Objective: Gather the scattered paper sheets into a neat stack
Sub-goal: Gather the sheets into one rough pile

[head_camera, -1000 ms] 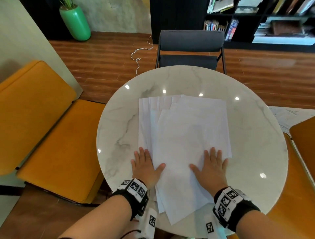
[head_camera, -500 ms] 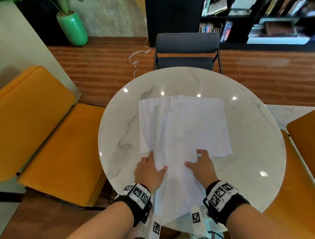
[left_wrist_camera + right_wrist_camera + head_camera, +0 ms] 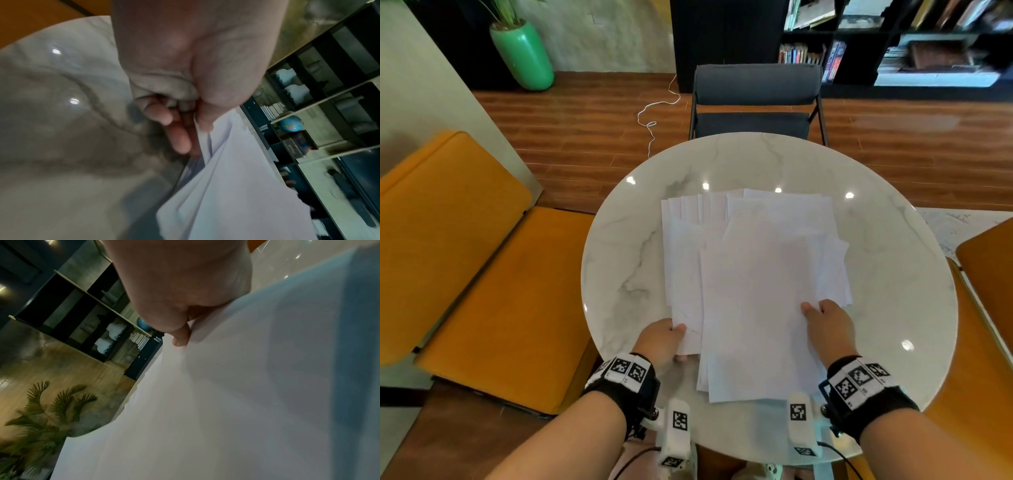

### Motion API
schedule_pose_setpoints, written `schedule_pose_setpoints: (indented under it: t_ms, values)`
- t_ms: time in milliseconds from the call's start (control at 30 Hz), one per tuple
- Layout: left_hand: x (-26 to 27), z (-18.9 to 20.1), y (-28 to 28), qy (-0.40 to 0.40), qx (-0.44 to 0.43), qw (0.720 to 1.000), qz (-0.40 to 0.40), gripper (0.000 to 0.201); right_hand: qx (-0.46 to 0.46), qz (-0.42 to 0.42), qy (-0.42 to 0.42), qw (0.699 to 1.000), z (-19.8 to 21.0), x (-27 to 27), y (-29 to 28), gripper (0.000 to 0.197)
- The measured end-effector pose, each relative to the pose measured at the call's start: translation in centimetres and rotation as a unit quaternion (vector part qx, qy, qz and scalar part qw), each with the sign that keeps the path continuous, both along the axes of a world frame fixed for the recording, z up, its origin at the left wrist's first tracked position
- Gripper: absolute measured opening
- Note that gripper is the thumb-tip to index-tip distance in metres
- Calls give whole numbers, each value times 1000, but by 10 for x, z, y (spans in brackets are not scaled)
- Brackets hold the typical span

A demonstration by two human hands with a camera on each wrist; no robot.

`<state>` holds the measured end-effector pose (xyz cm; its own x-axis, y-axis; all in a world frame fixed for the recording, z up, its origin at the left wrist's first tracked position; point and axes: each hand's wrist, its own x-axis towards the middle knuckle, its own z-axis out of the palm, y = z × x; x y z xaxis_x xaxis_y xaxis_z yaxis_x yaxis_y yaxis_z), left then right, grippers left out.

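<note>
Table (image 3: 893, 274), round marble one, is carrying the fanned-out paper sheets (image 3: 753, 291) across its middle. Left hand (image 3: 659, 342) is pinching the sheets' near-left edge, right hand (image 3: 828, 325) is pinching their near-right edge, thumbs on top.

— What kind of room am I working in here?

— I'd call it a lounge or reading corner, in a home or an office. I see a round marble table (image 3: 893, 260) on a wooden floor (image 3: 585, 130), with orange padded seats (image 3: 482, 274) at both sides and a grey chair (image 3: 755, 99) across from me.

— Anything else?

— Dark shelves (image 3: 893, 41) full of books line the far wall, and a tall green vase (image 3: 522, 54) with a plant stands in the corner.
</note>
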<state>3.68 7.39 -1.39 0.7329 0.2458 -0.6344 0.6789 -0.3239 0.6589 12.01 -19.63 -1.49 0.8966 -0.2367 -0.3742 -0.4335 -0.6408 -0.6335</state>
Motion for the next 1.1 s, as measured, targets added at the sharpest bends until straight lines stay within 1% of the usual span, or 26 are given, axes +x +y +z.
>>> schedule_pose_setpoints:
  t_ms: [33, 67, 133, 167, 200, 233, 267, 300, 333, 367, 400, 467, 567, 600, 633, 667, 733, 767, 800, 867, 900, 933, 967, 1033, 1100]
  values:
    - [-1, -4, -3, 8, -22, 999, -23, 28, -5, 2, 4, 1000, -2, 0, 2, 32]
    - [-1, -3, -7, 23, -21, 997, -66, 27, -13, 2, 8, 1000, -3, 1, 4, 32]
    - [2, 0, -11, 51, 5, 989, -137, 25, -43, 6, 2, 999, -4, 1, 8, 34]
    - [5, 2, -11, 50, 24, 987, -154, 25, -85, 10, 1, 996, -4, 2, 7, 36]
    - [9, 4, -8, 39, 54, 986, -150, 25, -141, 14, 7, 990, -3, 3, 4, 40]
    - [13, 4, -3, 16, 87, 989, -120, 27, -190, 22, 15, 981, -2, 4, 1, 43]
    - [17, 6, 2, -13, 107, 992, -73, 29, -218, 32, 17, 975, -1, 5, -4, 45]
    - [21, 8, 4, -44, 107, 993, -31, 29, -225, 46, 11, 973, -2, 6, -7, 46]
    - [24, 9, 4, -70, 98, 993, -16, 27, -228, 69, 3, 971, -3, 8, -9, 46]
    - [27, 9, 1, -87, 90, 992, -30, 25, -234, 102, -1, 967, -3, 9, -9, 45]
    - [30, 9, -5, -92, 93, 990, -56, 30, -240, 137, -5, 961, -4, 10, -7, 43]
    - [30, 7, -20, -64, 107, 988, -91, 52, -234, 193, -15, 953, -3, 9, 5, 42]
    - [28, 3, -36, -46, 85, 991, -89, 79, -161, 261, -51, 950, 3, 1, 29, 47]
    - [27, 4, -39, -54, 70, 993, -84, 82, -138, 276, -56, 950, 4, -3, 37, 47]
    - [27, 4, -38, -70, 54, 993, -74, 80, -115, 278, -53, 952, 6, -5, 42, 45]
    - [26, 4, -35, -88, 42, 994, -57, 73, -88, 267, -49, 958, 7, -8, 45, 40]
    - [26, 3, -21, -91, 40, 995, -1, 50, -27, 209, -47, 976, 9, -6, 44, 17]
    - [25, 3, -13, -77, 47, 996, 27, 41, -1, 173, -45, 984, 9, -4, 42, 12]
    - [24, 2, -6, -65, 51, 995, 50, 37, 17, 138, -43, 989, 8, -2, 40, 14]
    - [21, 4, 6, -51, 52, 995, 67, 37, 28, 72, -59, 995, 6, 3, 34, 30]
    - [19, 6, 11, -41, 64, 995, 62, 39, 4, 42, -76, 996, 4, 6, 30, 40]
    - [18, 7, 15, -34, 84, 994, 56, 43, -41, 18, -81, 996, 0, 9, 26, 50]
    - [17, 7, 18, -27, 103, 993, 55, 45, -87, 2, -62, 994, -2, 11, 23, 61]
    - [16, 6, 23, -32, 112, 991, 72, 45, -129, 5, 11, 992, -5, 16, 22, 79]
    - [20, 4, 23, -57, 106, 991, 64, 41, -170, 67, 60, 981, -9, 16, 27, 83]
